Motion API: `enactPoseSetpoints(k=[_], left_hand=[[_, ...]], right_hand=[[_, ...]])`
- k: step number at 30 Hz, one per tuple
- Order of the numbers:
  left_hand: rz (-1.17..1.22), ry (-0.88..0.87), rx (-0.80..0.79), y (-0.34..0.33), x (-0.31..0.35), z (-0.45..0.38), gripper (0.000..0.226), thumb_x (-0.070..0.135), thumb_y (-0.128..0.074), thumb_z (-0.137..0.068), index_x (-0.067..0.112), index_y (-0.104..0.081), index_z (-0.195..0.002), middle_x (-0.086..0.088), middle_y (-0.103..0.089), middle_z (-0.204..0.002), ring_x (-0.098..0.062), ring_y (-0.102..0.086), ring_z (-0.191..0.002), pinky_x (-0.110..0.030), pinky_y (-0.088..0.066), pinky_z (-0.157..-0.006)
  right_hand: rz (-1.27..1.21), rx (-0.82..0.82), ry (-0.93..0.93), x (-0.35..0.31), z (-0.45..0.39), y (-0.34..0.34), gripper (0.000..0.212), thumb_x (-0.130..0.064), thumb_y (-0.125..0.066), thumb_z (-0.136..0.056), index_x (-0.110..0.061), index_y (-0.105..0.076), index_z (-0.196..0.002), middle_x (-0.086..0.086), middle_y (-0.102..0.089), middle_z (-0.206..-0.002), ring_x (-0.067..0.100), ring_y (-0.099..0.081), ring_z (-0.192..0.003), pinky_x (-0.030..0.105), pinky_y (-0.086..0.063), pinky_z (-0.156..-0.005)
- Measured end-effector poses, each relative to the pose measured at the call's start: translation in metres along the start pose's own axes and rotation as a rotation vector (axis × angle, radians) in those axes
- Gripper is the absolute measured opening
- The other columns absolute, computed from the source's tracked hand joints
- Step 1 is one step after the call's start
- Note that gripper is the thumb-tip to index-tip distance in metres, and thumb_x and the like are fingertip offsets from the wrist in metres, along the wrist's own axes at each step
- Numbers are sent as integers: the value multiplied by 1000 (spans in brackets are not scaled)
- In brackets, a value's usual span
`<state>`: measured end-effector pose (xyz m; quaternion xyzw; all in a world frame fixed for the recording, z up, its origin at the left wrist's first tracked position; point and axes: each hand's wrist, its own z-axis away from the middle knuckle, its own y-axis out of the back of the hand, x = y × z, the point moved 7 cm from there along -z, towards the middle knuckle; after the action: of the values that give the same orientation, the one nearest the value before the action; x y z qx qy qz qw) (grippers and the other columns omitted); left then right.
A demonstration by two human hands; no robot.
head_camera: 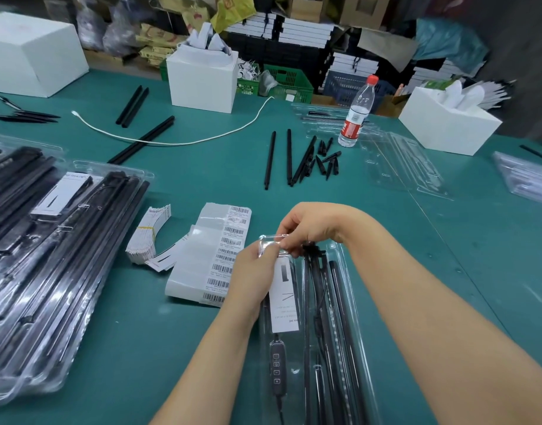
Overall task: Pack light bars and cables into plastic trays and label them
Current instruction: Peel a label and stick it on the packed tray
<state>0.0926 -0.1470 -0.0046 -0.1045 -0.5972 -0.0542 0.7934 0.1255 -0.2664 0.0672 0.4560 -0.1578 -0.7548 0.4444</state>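
Observation:
A clear plastic tray [352,305] lies in front of me on the green table, filled with black light bars [340,302], a cable with an inline controller [277,368] and a white printed card [284,296]. My left hand [253,271] pinches the tray's top left corner beside the card. My right hand [309,228] pinches the tray's top edge from above, fingers curled. A strip of barcode labels [223,259] and a stack of white cards [147,237] lie left of the tray.
Packed trays [49,256] are stacked at the left. Loose black bars and small black spikes [306,161] lie mid-table, empty clear trays [401,167] and a water bottle [357,115] beyond them. White boxes [202,81] and a white cable [171,139] sit at the back.

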Motion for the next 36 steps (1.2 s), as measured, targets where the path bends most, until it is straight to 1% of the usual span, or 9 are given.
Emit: enactPoseSetpoints(k=[4, 7, 10, 13, 16, 18, 21, 28, 36], left_hand=[[150, 133, -223, -7, -4, 0, 38, 50, -61, -92, 18, -72, -108, -8, -77, -100, -24, -74, -91, -40, -57, -78], [166, 143, -439, -16, -1, 10, 33, 39, -69, -91, 10, -71, -107, -18, -75, -99, -30, -74, -84, -35, -59, -63], [166, 36, -381, -12, 5, 10, 28, 29, -69, -93, 5, -69, -107, -21, -75, -95, -34, -74, -83, -33, -59, -58], [234, -45, -249, -2, 14, 8, 25, 24, -65, -95, 6, -66, -114, -18, -76, -97, -33, -75, -83, -32, -58, -56], [300, -139, -149, 12, 32, 6, 23, 22, -63, -97, 11, -63, -118, -13, -76, -104, -32, -74, -89, -29, -57, -55], [323, -197, -117, 17, 42, 10, 22, 22, -63, -97, 11, -64, -116, -13, -75, -105, -32, -74, -89, -30, -58, -57], [384, -245, -127, 13, 52, 22, 26, 27, -64, -95, 16, -65, -118, -12, -74, -111, -31, -73, -96, -41, -61, -75], [247, -489, -220, -15, 85, 53, 30, 32, -65, -92, 25, -59, -120, -3, -74, -109, -22, -71, -102, -33, -59, -76], [64, -751, -146, -29, 93, 77, 17, 27, -57, -99, 25, -54, -116, -6, -66, -87, -23, -65, -81, -29, -56, -74]], right_hand=[[85, 216, 47, -6, 3, 23, 6, -20, -72, -89, -21, -77, -90, -8, -73, -76, 7, -62, -70, 24, -48, -71], [151, 433, 89, -9, 14, 50, 15, -22, -70, -91, -25, -75, -106, -13, -72, -96, 3, -65, -90, 28, -51, -91], [184, 603, 104, -6, 31, 69, 36, -33, -69, -92, -29, -65, -127, -9, -66, -125, -9, -61, -96, 29, -51, -90], [-48, 801, -8, 23, 56, 72, 82, -57, -70, -84, -30, -33, -152, -2, -41, -152, 18, -46, -133, 44, -49, -101], [-530, 559, -70, 54, 70, 21, 102, -76, -69, -67, -30, -33, -151, -6, -57, -136, 15, -62, -113, 38, -55, -91], [-629, 340, 50, 58, 72, -21, 86, -66, -77, -69, -25, -50, -140, -3, -67, -126, 13, -68, -107, 34, -57, -91], [-773, 334, 336, 50, 82, -48, 39, -29, -78, -80, -23, -67, -117, 3, -72, -119, 19, -68, -111, 30, -55, -93], [-932, 700, 631, 36, 118, -6, 35, -32, -81, -79, -33, -68, -112, 4, -73, -116, 20, -68, -110, 26, -53, -91], [-1005, 700, 747, 43, 129, -9, 39, -36, -79, -84, -29, -64, -119, 5, -72, -117, 24, -67, -112, 42, -50, -103]])
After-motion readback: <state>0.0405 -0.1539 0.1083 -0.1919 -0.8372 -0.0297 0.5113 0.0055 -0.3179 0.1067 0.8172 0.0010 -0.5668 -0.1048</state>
